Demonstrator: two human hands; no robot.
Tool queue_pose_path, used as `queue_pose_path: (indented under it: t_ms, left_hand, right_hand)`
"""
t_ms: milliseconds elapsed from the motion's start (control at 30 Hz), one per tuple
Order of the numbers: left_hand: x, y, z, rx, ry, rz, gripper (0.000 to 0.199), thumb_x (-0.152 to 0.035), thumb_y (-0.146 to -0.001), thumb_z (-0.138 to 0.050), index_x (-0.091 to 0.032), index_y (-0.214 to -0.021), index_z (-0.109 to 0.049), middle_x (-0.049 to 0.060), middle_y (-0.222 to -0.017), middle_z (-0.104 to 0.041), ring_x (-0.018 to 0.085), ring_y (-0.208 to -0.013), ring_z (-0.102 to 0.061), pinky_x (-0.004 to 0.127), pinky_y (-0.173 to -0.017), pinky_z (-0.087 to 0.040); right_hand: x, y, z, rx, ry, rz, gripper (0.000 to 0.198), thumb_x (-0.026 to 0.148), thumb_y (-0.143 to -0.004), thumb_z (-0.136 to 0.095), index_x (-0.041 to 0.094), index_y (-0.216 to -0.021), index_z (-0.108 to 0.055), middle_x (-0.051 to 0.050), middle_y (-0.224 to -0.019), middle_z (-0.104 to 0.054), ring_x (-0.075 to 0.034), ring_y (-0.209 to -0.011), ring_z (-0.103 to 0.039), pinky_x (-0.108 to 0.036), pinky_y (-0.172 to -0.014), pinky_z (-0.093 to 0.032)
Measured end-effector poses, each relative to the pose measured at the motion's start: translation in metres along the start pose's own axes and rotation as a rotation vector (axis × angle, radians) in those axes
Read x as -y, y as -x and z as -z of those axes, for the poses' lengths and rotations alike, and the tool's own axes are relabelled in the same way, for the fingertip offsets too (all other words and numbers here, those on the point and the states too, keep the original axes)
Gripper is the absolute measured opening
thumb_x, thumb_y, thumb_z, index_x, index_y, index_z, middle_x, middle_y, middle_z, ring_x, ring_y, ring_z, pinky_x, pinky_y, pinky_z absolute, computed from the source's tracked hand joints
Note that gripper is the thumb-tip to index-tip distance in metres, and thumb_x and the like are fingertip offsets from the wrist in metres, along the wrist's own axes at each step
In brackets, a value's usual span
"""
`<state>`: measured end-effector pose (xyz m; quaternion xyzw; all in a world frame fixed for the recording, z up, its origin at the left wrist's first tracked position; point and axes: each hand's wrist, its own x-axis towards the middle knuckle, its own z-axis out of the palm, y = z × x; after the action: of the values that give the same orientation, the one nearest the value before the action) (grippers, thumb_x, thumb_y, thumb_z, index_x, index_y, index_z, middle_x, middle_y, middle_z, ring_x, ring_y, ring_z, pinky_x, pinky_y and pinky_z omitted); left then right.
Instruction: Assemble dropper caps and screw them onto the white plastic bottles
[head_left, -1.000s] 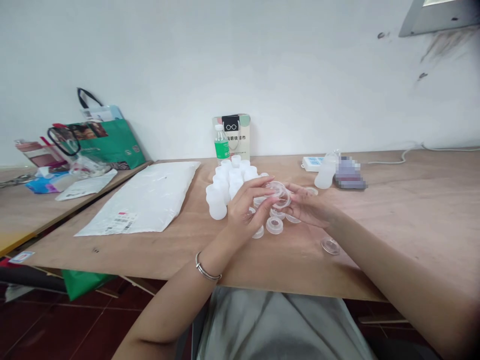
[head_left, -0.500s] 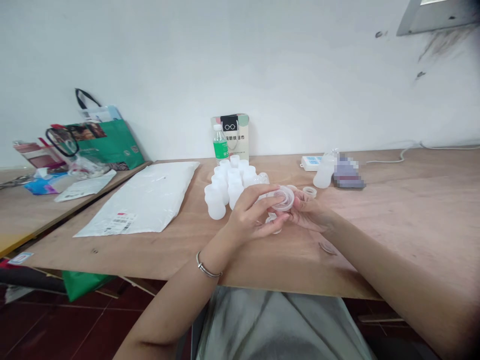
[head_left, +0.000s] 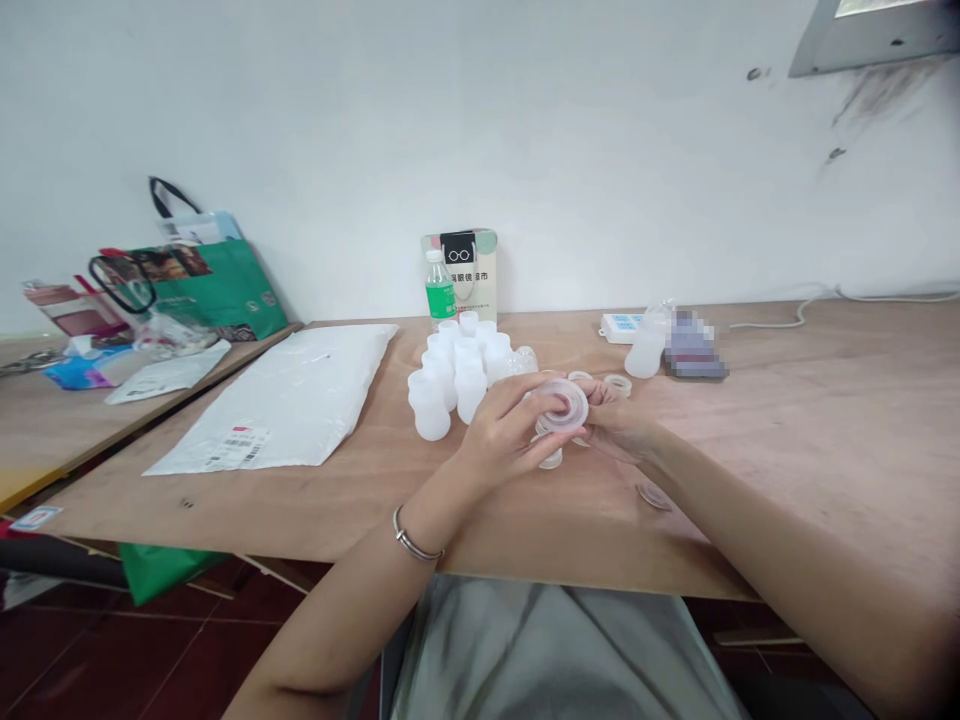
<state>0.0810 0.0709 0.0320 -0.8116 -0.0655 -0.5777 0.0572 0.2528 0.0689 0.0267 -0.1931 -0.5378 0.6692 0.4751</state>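
Observation:
Both hands meet around a clear round plastic lid with a ringed face (head_left: 568,405), held above the table. My left hand (head_left: 504,425) wraps it from the left, with a finger pressed into its middle. On its right edge, my right hand (head_left: 616,422) grips with thumb and fingers; part of that hand is hidden behind the lid. Below them a small translucent piece (head_left: 552,459) lies on the wood. Just behind my right hand is a translucent ring (head_left: 619,384). A clear disc (head_left: 654,496) rests nearer the front edge.
Several frosted white bottles (head_left: 431,412) stand grouped left of my hands. A large white mailing bag (head_left: 285,400) lies further left. Behind are a green-labelled water bottle (head_left: 440,292) and a paper bag (head_left: 480,265). One frosted bottle (head_left: 645,352) stands at the right, near a white power strip (head_left: 621,326).
The lid has tilted so its ringed face shows more fully toward me. My left finger now presses nearer its centre, and the small piece beneath shows more.

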Motion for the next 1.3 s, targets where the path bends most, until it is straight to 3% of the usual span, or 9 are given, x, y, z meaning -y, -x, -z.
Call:
queue_pose_path:
  t_ms: [100,233,367,567,800,1000,1167,1300]
  left_hand:
    - [0.001,0.003,-0.003,-0.064,0.049,0.041,0.044,-0.025,-0.075,-0.072,-0.018,-0.11,-0.046,0.01,-0.101,-0.063,0.02,-0.096,-0.063,0.035,-0.079,-0.054]
    - [-0.001,0.004,-0.002,-0.058,-0.044,0.063,0.06,-0.03,-0.074,-0.073,-0.018,-0.124,-0.042,0.008,-0.099,-0.062,0.017,-0.082,-0.059,0.031,-0.072,-0.051]
    - [-0.008,-0.002,0.003,0.0,-0.097,0.129,0.048,-0.031,-0.074,-0.072,-0.02,-0.116,-0.052,0.003,-0.087,-0.06,0.014,-0.072,-0.051,0.028,-0.065,-0.048]
    - [-0.016,-0.006,0.002,-0.04,-0.115,0.255,0.034,-0.032,-0.072,-0.074,-0.019,-0.099,-0.059,0.002,-0.079,-0.056,0.014,-0.071,-0.051,0.027,-0.061,-0.047]
    - [-0.014,-0.001,0.001,0.004,-0.044,0.197,0.035,-0.034,-0.07,-0.075,-0.019,-0.097,-0.059,0.0,-0.074,-0.055,0.012,-0.066,-0.051,0.025,-0.057,-0.046]
    - [-0.014,-0.003,0.003,0.005,-0.081,0.138,0.035,-0.032,-0.072,-0.074,-0.019,-0.099,-0.057,0.001,-0.077,-0.058,0.013,-0.067,-0.05,0.026,-0.057,-0.045]
    - [-0.011,-0.006,0.005,-0.047,-0.118,0.178,0.034,-0.032,-0.073,-0.074,-0.021,-0.099,-0.055,0.002,-0.082,-0.061,0.015,-0.073,-0.054,0.028,-0.062,-0.047]
    - [-0.007,-0.005,0.005,0.001,-0.063,0.2,0.033,-0.033,-0.074,-0.073,-0.021,-0.098,-0.055,0.002,-0.083,-0.06,0.015,-0.074,-0.055,0.028,-0.064,-0.048]
  right_hand:
    - [0.0,-0.002,-0.003,-0.088,0.046,0.018,0.024,0.032,-0.054,-0.087,0.018,-0.066,-0.071,0.003,-0.061,-0.063,-0.006,-0.054,-0.057,-0.017,-0.052,-0.05]
    - [0.0,-0.003,-0.004,-0.084,0.096,0.022,0.028,0.035,-0.052,-0.088,0.016,-0.064,-0.07,0.003,-0.056,-0.061,-0.006,-0.05,-0.054,-0.017,-0.048,-0.045]
    - [0.001,-0.001,-0.004,-0.027,0.126,0.028,0.027,0.037,-0.06,-0.084,0.016,-0.067,-0.068,0.001,-0.062,-0.063,-0.008,-0.057,-0.057,-0.019,-0.054,-0.046]
    - [0.003,0.001,0.0,0.044,0.242,0.126,0.024,0.037,-0.071,-0.077,0.017,-0.069,-0.064,0.003,-0.063,-0.059,-0.007,-0.058,-0.054,-0.019,-0.055,-0.044]
    - [0.0,-0.001,0.003,0.023,0.299,0.098,0.031,0.036,-0.062,-0.082,0.016,-0.068,-0.06,0.003,-0.061,-0.06,-0.007,-0.053,-0.051,-0.019,-0.049,-0.039]
    - [0.001,-0.001,0.0,0.005,0.303,0.105,0.031,0.038,-0.063,-0.082,0.017,-0.067,-0.06,0.004,-0.058,-0.057,-0.007,-0.051,-0.049,-0.019,-0.048,-0.039]
    - [0.003,0.001,0.001,-0.028,0.312,0.077,0.031,0.044,-0.067,-0.077,0.017,-0.067,-0.061,0.002,-0.06,-0.06,-0.01,-0.056,-0.055,-0.023,-0.054,-0.045]
    - [0.001,0.0,0.004,-0.03,0.323,0.054,0.031,0.043,-0.067,-0.077,0.016,-0.069,-0.063,0.002,-0.064,-0.062,-0.009,-0.059,-0.057,-0.022,-0.056,-0.045]
